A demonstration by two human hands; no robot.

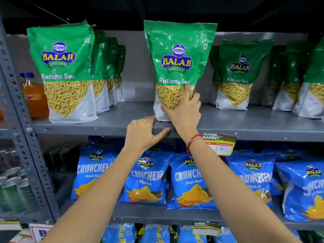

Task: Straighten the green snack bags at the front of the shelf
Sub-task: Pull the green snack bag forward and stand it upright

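A green Ratlami Sev bag (177, 55) stands upright near the front middle of the grey shelf (245, 127). My right hand (184, 109) grips its lower right corner, fingers spread over the clear window. My left hand (142, 132) rests on the shelf's front edge just left of that bag, fingers curled over the lip, holding nothing. Another green bag (61, 71) stands at the front left with a row of bags behind it. Further green bags (236, 74) sit farther back on the right.
Blue Crunchem bags (147, 178) fill the shelf below. A yellow price tag (220, 144) hangs from the shelf edge beside my right wrist. An orange drink bottle (33, 95) stands beyond the perforated upright (21, 106) at left, with cans (14, 188) lower down.
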